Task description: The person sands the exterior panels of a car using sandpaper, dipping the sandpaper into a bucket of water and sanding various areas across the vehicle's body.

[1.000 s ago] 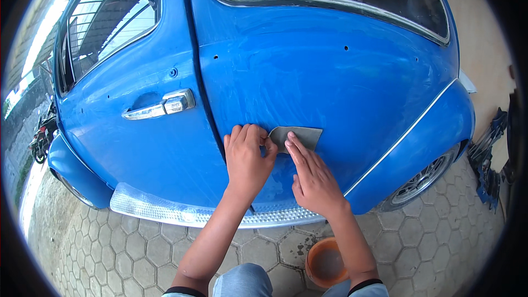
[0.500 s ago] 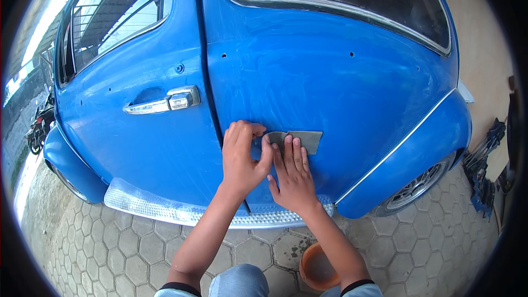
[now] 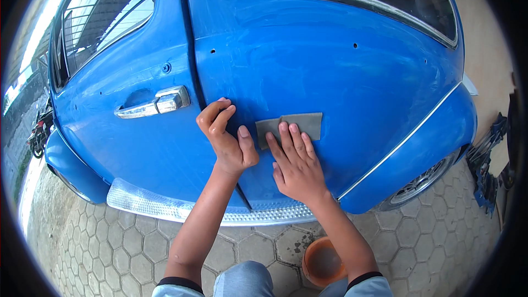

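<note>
A grey-green sheet of sandpaper lies flat against the blue car body panel, right of the door seam. My right hand rests on its lower part, fingers stretched out and lying flat over it. Just left of the sheet, by the seam, my left hand is raised with the palm partly turned up. Its fingers are bent, the thumb stands apart from them, and nothing shows in its grasp.
The chrome door handle sits to the upper left. Along the bottom runs a silvery textured running board. An orange-brown bowl stands on the hexagonal paving below my right forearm. Dark parts lean at the far right.
My left hand has come away from the sandpaper's edge, up and to the left, its fingers parting from the thumb. The right hand stays on the sheet.
</note>
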`<state>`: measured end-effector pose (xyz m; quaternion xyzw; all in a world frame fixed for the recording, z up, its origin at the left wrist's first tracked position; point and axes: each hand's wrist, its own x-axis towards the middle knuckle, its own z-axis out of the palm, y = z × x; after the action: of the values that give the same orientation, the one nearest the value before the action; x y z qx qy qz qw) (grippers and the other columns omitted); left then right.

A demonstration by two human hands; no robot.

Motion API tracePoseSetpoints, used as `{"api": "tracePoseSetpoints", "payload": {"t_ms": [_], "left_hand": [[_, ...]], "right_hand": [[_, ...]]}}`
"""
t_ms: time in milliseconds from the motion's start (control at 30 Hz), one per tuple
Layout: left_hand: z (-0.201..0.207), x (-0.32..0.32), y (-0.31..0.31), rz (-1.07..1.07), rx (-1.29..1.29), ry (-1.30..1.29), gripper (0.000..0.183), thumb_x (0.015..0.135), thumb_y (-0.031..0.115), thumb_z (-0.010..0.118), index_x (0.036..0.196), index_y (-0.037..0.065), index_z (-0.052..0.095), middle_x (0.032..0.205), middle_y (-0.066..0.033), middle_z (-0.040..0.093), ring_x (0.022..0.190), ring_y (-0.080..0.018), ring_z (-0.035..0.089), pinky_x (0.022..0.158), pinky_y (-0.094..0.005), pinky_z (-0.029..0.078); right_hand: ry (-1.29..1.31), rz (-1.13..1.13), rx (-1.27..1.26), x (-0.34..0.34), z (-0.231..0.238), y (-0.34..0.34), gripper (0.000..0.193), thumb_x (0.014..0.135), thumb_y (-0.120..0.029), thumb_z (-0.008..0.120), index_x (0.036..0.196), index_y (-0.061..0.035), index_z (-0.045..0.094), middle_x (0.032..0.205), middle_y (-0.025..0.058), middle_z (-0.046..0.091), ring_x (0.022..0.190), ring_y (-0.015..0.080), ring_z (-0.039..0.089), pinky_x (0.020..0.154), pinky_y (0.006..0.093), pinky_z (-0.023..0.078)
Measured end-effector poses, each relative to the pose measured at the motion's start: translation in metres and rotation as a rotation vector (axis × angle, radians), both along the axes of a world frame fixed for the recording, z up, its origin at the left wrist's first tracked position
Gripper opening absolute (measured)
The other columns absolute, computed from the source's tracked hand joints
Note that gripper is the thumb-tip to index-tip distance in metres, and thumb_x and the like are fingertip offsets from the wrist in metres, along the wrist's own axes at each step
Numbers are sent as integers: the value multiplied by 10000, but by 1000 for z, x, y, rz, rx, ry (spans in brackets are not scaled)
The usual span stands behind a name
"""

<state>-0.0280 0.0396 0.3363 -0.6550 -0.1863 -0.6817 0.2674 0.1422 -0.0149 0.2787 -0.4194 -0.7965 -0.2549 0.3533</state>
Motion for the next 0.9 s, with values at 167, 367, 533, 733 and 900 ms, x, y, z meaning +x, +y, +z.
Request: {"api": "tracePoseSetpoints", "payload": {"t_ms": [167, 367, 533, 733, 900], "left_hand": [[2, 11, -1, -10, -14, -14, 357, 890, 182, 489, 1174, -33, 474, 1145, -232, 482, 1089, -332, 473, 959, -447, 399], [1, 7, 1, -99, -29, -26, 389, 860, 190, 523, 1185, -21, 487, 1140, -238, 489, 1063, -335, 474, 919, -448, 401], [4, 5, -9, -105, -74, 2, 433, 921, 248, 494, 1222, -59, 442, 1172, -247, 458, 1109, -335, 470, 983, -446, 378], [3, 6, -5, -168, -45, -40, 461, 874, 217, 519, 1237, -57, 447, 1175, -257, 473, 1098, -342, 468, 968, -445, 380], [7, 5, -10, -197, -43, -63, 490, 911, 263, 508, 1263, -66, 417, 1185, -241, 458, 1134, -314, 455, 989, -421, 368]], "right_hand": [[115, 16, -33, 1, -20, -3, 630, 903, -209, 502, 1514, -113, 382, 1606, 149, 266, 1510, 272, 188, 1230, 419, 113], [110, 110, 99, -32, 74, 10, 598, 905, -199, 479, 1493, -109, 417, 1604, 153, 270, 1509, 271, 194, 1229, 416, 120], [66, 30, -4, -12, 14, -3, 611, 883, -164, 503, 1488, -125, 431, 1608, 133, 272, 1508, 267, 198, 1228, 417, 122], [91, 97, -11, -27, 59, 5, 645, 865, -146, 522, 1501, -149, 417, 1615, 116, 265, 1505, 274, 211, 1221, 432, 144], [89, 144, 129, -39, 106, 15, 725, 829, -113, 549, 1528, -141, 362, 1623, 117, 241, 1511, 273, 190, 1225, 429, 138]]}}
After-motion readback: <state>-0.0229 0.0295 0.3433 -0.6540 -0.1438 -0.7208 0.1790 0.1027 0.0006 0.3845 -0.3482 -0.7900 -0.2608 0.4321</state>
